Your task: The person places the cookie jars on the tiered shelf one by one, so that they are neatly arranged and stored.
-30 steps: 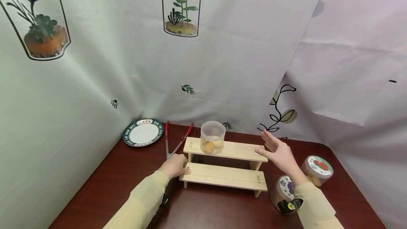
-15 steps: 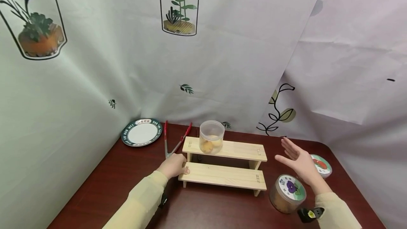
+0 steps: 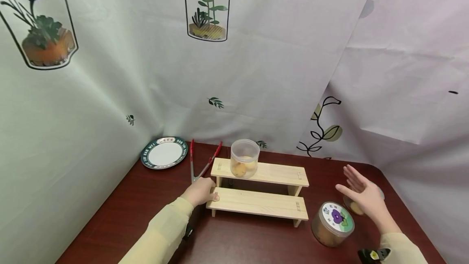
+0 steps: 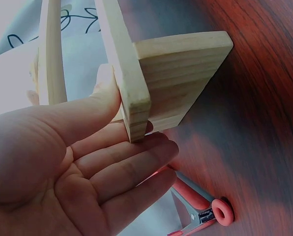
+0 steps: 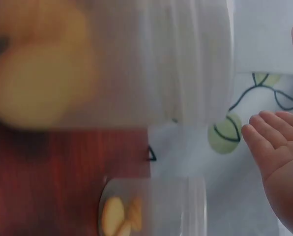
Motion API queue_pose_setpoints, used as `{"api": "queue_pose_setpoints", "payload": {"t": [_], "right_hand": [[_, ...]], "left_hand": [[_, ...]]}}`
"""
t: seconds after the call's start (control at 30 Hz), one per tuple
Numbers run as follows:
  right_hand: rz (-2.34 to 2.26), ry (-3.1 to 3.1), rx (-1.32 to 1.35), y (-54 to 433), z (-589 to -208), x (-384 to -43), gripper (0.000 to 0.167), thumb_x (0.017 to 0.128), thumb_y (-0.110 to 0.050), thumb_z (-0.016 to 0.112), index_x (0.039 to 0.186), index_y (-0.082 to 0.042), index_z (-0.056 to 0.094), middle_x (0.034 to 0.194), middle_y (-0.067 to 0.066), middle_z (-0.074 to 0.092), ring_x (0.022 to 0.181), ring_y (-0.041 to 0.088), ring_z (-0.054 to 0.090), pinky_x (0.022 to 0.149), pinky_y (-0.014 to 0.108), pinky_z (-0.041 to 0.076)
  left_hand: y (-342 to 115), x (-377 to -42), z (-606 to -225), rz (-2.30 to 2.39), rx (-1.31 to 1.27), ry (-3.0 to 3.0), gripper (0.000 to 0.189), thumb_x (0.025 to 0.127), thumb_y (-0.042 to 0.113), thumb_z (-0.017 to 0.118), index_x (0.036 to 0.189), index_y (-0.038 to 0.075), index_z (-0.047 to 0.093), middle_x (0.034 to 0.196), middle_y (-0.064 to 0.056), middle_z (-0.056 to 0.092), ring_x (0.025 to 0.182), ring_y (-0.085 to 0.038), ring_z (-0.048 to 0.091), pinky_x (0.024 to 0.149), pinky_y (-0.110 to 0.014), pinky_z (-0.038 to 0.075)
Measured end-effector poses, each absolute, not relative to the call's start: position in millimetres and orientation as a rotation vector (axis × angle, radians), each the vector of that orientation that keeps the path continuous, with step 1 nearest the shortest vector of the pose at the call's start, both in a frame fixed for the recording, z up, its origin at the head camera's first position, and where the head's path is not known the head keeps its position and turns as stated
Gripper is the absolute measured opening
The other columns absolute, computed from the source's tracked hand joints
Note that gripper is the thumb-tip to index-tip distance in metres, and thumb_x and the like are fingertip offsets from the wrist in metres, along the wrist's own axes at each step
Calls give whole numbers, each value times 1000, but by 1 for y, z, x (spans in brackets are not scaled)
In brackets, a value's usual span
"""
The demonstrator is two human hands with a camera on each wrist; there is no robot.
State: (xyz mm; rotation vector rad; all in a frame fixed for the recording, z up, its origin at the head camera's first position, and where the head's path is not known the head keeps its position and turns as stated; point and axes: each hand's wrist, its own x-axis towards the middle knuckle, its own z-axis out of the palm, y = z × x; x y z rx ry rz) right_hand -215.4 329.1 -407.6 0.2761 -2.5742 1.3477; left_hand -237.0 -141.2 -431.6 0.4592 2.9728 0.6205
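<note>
A two-tier wooden shelf (image 3: 258,203) stands mid-table. My left hand (image 3: 199,192) grips the left end of its lower board, thumb above and fingers curled underneath, as the left wrist view shows. On the upper tier sits a lidless clear plastic jar (image 3: 244,159) with yellowish round pieces inside. My right hand (image 3: 366,199) hovers at the right, fingers straight and thumb spread, holding nothing. Left of it is a lidded jar (image 3: 332,224) with a purple flower on its label, large in the right wrist view. Another jar (image 5: 151,206) stands farther back, mostly hidden behind the right hand in the head view.
Back left, a white plate (image 3: 164,152) with a dark green rim leans near the curtain. Red-handled tongs (image 3: 192,162) lie spread between plate and shelf. A patterned white curtain (image 3: 275,72) closes off the back and sides of the dark red table (image 3: 234,239).
My right hand has moved away from the shelf to the right, past the purple-flower jar, and now covers much of the farther jar. The left hand keeps its grip on the shelf.
</note>
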Motion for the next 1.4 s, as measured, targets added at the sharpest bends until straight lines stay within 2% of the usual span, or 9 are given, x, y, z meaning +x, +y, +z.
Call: {"api": "queue_pose_setpoints", "payload": {"t": [0.17, 0.3, 0.57, 0.87, 1.1, 1.4], "right_hand": [[1368, -2533, 201, 341, -412, -213, 76, 87, -17, 69, 149, -7, 26, 136, -21, 44, 102, -25, 44, 82, 4, 39], [1407, -2496, 164, 350, -415, -209, 74, 88, -15, 69, 149, -9, 27, 128, -32, 45, 102, -24, 46, 82, 3, 39], [1406, -2498, 103, 367, -424, -205, 75, 89, -15, 67, 149, -7, 23, 133, -28, 42, 103, -24, 45, 81, 1, 37], [1422, -2392, 6, 388, -433, -197, 76, 87, -9, 68, 149, -10, 24, 127, -31, 45, 100, -25, 47, 79, 0, 37], [1650, -2198, -55, 398, -438, -194, 77, 86, -3, 67, 149, -5, 23, 123, -31, 49, 99, -23, 50, 80, 0, 37], [1462, -2333, -225, 408, -449, -193, 78, 87, -13, 68, 150, -13, 22, 143, -15, 37, 99, -28, 43, 79, -2, 34]], "left_hand": [[-140, -237, -431, 618, 468, 2983, 33, 77, 21, 78, 61, 10, 51, 56, 3, 37, 54, -12, 33, 54, -26, 29], [-140, -235, -429, 615, 460, 2980, 31, 77, 21, 78, 63, 9, 53, 57, 2, 39, 55, -13, 34, 54, -27, 30], [-143, -233, -428, 621, 450, 2975, 32, 77, 21, 78, 62, 10, 52, 56, 4, 35, 54, -12, 33, 54, -26, 28], [-142, -236, -430, 635, 473, 2979, 32, 77, 21, 78, 62, 10, 52, 57, 4, 37, 55, -12, 34, 54, -26, 29], [-141, -237, -431, 647, 456, 2972, 35, 76, 21, 79, 60, 10, 50, 56, 5, 34, 54, -12, 33, 53, -26, 28], [-141, -239, -433, 640, 451, 2973, 39, 76, 21, 79, 58, 12, 46, 55, 5, 32, 53, -11, 31, 53, -25, 26]]}}
